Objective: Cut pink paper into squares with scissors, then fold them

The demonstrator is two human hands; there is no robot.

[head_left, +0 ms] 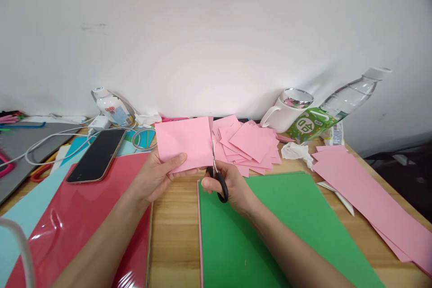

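Observation:
My left hand (162,173) grips a sheet of pink paper (184,144) near its lower left, thumb on top and fingers underneath. Black-handled scissors (221,186) are in my right hand (231,184), with thumb and fingers at the handle loops. Their metal blades point away from me at the paper's right edge, where a narrow strip stands beside the cut line. Just behind and to the right lies a loose pile of cut pink paper pieces (251,141). Below my right hand is a stack of green paper (270,225).
Long pink paper strips (367,193) lie at the right, near a crumpled tissue (299,153). A white mug (285,110), a green packet (308,123) and a tilted clear bottle (353,94) stand by the wall. Leftward are a phone (97,155), a red plastic-covered pack (91,207) and a white bottle (113,105).

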